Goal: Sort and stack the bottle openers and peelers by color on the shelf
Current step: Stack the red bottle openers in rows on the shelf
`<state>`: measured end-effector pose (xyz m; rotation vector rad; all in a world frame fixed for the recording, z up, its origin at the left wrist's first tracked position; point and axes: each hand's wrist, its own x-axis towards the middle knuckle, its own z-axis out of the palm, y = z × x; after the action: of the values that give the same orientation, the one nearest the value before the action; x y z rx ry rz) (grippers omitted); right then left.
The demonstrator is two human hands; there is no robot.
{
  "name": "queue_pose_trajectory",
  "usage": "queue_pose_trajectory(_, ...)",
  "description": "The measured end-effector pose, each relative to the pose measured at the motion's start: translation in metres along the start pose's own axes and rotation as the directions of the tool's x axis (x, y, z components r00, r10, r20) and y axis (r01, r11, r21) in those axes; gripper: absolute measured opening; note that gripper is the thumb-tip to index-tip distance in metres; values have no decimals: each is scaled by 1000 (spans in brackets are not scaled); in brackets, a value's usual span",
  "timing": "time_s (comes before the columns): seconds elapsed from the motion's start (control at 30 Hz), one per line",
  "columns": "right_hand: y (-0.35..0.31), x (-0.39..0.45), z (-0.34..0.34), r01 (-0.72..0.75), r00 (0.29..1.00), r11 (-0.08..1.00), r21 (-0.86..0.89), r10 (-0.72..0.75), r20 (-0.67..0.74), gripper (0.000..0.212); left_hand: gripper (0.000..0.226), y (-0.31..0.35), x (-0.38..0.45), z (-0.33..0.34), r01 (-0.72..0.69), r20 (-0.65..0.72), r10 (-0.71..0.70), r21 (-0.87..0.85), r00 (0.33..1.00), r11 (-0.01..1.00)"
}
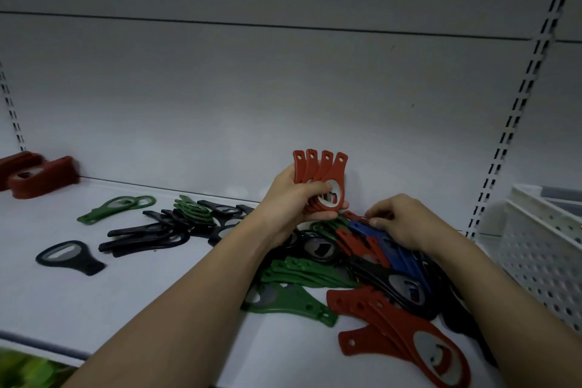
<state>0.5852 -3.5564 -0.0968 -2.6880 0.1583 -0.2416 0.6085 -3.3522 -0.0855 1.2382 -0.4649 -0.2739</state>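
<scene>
Just two bare forearms coming in from the bottom of the shot, no sleeves visible anywhere along them, so whatever top is worn stops above the frame edge. The left hand (294, 195) and right hand (398, 224) are both bare too: no gloves, no rings, no watch or wristband. Nails look short and plain.

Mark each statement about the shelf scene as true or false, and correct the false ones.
1. The left hand holds a fan of red openers. True.
2. The right hand rests idle beside the pile. False: its fingers pinch a red piece in the mixed pile.
3. A white perforated basket stands at the right. True.
4. The openers stacked at the far left are blue. False: that stack is red.
5. A single dark opener lies apart at the left. True.
</scene>
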Motion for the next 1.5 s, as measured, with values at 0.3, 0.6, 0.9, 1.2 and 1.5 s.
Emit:
queue_pose_trajectory(0.3, 11, -1, -10, -55, 987, 998, -7, 56, 148, 14, 22, -2, 3, -2, -9, 26, 9, -3, 1000, 1000)
queue_pose_trajectory(0.6, 4, -6, -17, -64, 991, 966, 251, 92, -99, 17, 25, -4, 5, -4, -18, -23, 18, 1, 1000, 1000)
queue_pose_trajectory(0.9, -39, -23, -27, 61, 989, 561, 826, 76, -126, 20, 22, 1, 3, -2, 13, -4, -14, -58, 1000, 998)
queue_pose_trajectory(1.2, -41, -20, -2, 105, 994, 642, 760, -41, -103, 15, 18, -4, 4, 1, -11, 79, 9, 19, 997, 1000)
queue_pose_trajectory(1.5, -43, -23, -9, 137, 979, 620, 773, 34, -200, 15, 30, -6, 4, 3, -47, 36, 46, 28, 998, 998)
